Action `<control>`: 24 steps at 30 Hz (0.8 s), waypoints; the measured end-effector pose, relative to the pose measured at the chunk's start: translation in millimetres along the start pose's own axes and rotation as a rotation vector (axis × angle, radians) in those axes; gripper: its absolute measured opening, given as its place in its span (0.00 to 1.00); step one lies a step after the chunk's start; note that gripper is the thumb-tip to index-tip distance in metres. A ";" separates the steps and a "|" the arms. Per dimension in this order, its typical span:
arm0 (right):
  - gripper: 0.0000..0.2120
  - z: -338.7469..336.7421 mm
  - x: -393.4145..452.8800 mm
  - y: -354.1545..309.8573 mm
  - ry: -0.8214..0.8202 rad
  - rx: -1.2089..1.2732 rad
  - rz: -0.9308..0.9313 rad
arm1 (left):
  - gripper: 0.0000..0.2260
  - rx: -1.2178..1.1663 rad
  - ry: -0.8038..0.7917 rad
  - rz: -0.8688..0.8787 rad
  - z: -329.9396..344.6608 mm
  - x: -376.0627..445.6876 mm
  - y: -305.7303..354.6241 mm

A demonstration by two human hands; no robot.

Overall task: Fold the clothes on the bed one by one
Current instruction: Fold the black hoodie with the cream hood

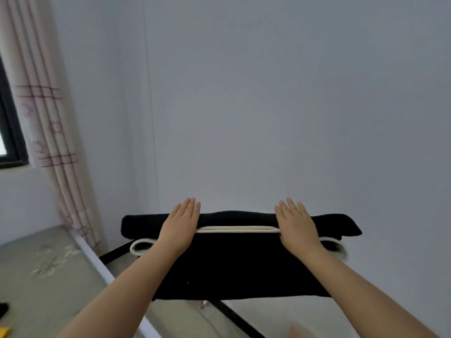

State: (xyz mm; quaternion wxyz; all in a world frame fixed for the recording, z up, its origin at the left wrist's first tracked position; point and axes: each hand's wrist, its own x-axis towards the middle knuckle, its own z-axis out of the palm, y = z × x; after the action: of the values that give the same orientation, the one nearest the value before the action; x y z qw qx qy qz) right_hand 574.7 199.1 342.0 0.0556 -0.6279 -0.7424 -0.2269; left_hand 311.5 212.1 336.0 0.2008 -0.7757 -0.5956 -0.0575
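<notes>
A folded black garment [234, 264] with white trim [238, 230] hangs in front of me at mid-height, with the wall behind it and the floor showing under its lower edge. My left hand [181, 224] lies palm down on its upper left part, fingers straight and together. My right hand [296, 225] lies the same way on the upper right part. Both thumbs are hidden under the cloth, so the hands seem to hold the bundle up. White-lined sleeve openings [140, 247] stick out at both sides. The bed is out of view.
A plain grey-blue wall [268, 106] fills most of the view. A pale curtain [46, 123] and a dark window frame [9, 132] are at the left. Below lies a mottled floor [44, 269] with a white baseboard [97, 262] and black bars [234, 315].
</notes>
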 end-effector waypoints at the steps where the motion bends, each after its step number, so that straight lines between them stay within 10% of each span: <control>1: 0.27 10.9 20.6 12.4 -0.002 0.010 -0.017 | 0.27 0.000 -0.016 -0.014 5.0 23.2 5.3; 9: 0.26 84.3 178.7 32.7 0.026 0.101 -0.192 | 0.27 0.052 -0.107 -0.189 58.1 140.7 -18.5; 24: 0.27 169.3 491.5 -122.3 0.068 0.147 -0.578 | 0.26 0.136 -0.220 -0.505 181.6 281.1 -222.3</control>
State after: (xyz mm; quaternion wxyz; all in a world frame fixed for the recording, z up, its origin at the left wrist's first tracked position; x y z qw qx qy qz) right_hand 390.9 700.5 339.2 0.0588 -0.3767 -0.9025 -0.2001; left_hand 153.6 581.0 316.6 0.1657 -0.5891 -0.7907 0.0189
